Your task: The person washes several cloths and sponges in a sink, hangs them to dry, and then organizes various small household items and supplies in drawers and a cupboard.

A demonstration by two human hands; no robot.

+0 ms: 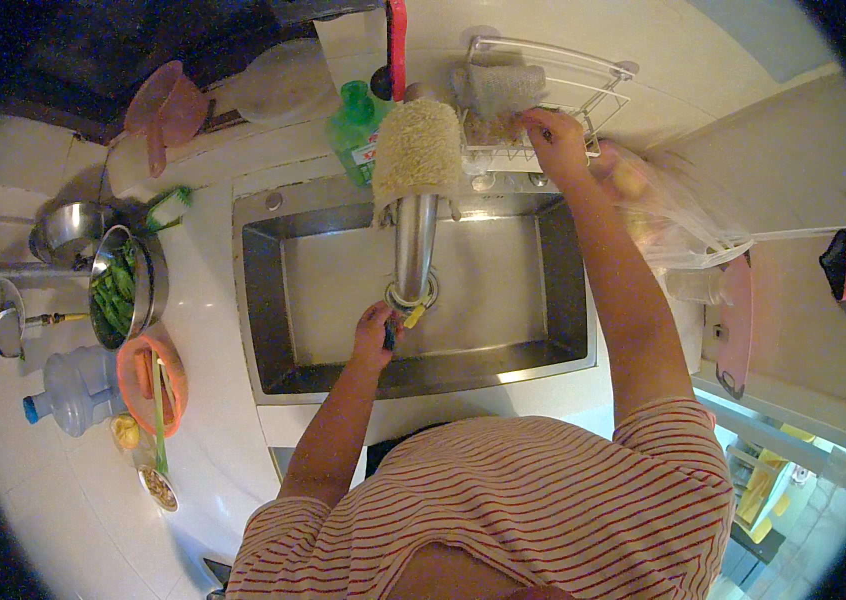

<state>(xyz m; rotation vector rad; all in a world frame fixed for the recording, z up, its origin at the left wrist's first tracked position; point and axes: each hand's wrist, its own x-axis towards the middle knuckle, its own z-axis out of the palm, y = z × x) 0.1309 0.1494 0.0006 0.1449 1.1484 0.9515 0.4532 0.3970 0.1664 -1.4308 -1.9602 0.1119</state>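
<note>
My left hand (372,336) is over the sink basin (483,300), closed around a small dark-handled object (390,334) whose far end I cannot make out. It is just beside the mouth of the metal faucet (415,247), where a small yellow piece (414,316) shows. A cream terry cloth (419,146) is draped over the faucet. My right hand (556,142) reaches to the wire rack (595,124) behind the sink, fingertips against the scrubbing material (494,127) there. Whether it grips any of it is unclear. A grey mesh cloth (505,86) lies above those fingers.
Left of the sink are a metal bowl of green peppers (115,292), an orange basket (149,386) with carrots and a clear water jug (82,390). A green bottle (352,135) stands behind the faucet. At right are a plastic bag (663,202) and pink cutting board (736,326).
</note>
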